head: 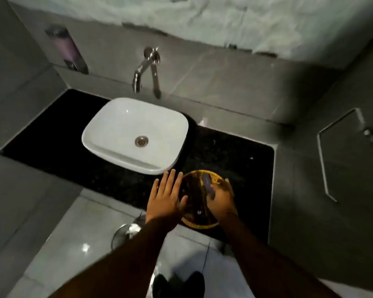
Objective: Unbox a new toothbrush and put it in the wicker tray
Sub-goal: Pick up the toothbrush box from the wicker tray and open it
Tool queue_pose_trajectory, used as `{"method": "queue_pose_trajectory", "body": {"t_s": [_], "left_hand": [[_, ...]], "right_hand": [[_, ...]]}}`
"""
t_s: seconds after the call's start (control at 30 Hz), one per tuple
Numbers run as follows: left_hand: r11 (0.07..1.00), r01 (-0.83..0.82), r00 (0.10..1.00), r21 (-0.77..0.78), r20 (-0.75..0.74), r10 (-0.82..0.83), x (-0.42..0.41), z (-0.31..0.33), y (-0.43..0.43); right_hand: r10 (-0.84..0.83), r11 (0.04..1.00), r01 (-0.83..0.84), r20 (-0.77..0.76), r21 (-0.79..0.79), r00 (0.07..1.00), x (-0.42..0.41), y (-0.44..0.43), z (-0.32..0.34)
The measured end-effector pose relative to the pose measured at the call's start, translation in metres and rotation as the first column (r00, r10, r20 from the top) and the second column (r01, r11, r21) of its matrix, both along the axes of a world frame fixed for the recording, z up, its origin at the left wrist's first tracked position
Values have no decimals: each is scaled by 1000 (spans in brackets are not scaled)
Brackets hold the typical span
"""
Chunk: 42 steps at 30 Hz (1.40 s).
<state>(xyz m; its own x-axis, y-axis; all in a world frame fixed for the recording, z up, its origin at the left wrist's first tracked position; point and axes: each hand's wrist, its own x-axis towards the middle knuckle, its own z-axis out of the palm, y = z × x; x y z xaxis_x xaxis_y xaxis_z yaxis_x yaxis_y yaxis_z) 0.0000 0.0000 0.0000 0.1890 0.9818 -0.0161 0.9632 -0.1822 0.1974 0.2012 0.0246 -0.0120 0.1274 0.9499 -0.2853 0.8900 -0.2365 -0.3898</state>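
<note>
From the head view, the wicker tray [199,222] is steadied on the black counter [235,151] by the left hand [166,195], laid flat with fingers spread at its rim. A purplish toothbrush box [207,183], apparently unopened, is gripped over the tray by the right hand [221,200], presumably for opening.

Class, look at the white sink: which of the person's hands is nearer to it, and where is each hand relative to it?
Left. The left hand lies flat just below the white sink's front rim. The right hand is farther right, over the wicker tray, gripping a small dark box.
</note>
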Motion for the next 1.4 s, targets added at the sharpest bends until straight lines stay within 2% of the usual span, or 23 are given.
{"method": "queue_pose_trajectory", "body": {"t_s": [0.07,0.17,0.23,0.43,0.57,0.7,0.77,0.83,0.9,0.97,1.0,1.13,1.27,1.3,1.4], "left_hand": [[997,-26,1000,-71,-7,26,-5,-19,-10],[995,-28,999,-95,-32,25,-15,-46,-33],[994,-21,999,-110,-30,18,-19,-53,-41],[989,-71,997,-128,-11,71,-33,-43,-46],[984,-136,988,-118,64,144,-37,-14,-32],[972,-219,950,-91,209,233,-26,28,-7],[955,-271,896,-122,331,296,-21,48,9],[933,-279,791,-226,497,357,-15,70,21],[925,-218,664,-310,647,373,-11,93,29],[934,-131,562,-334,751,347,-11,114,36],[941,-92,541,-325,777,321,-13,121,39],[956,2,501,-294,827,253,-27,143,46],[942,145,396,-304,890,227,-42,161,39],[936,177,400,-304,891,214,-48,165,39],[933,172,492,-315,849,196,-61,175,38]], "right_hand": [[-2,999,4,50,-39,999,-3,4,-20],[-175,983,174,-21,-63,984,-7,13,-43],[-244,968,243,-10,-55,970,-9,20,-51],[-245,964,239,-41,-113,969,-4,32,-53],[-274,962,274,-110,-16,955,-1,25,-41],[-168,969,191,-152,155,974,-7,12,-16],[-133,939,184,-187,290,973,-14,7,-2],[-71,903,168,-249,395,966,-22,2,19],[45,876,111,-308,469,950,-27,-1,38],[135,863,66,-354,501,925,-32,-6,55],[159,858,56,-368,511,916,-34,-8,62],[218,858,97,-530,504,820,-41,-18,81],[336,891,-11,-641,454,690,-45,-20,97],[359,893,-47,-646,447,674,-46,-20,102],[411,880,-132,-593,456,693,-45,-21,114]]}}
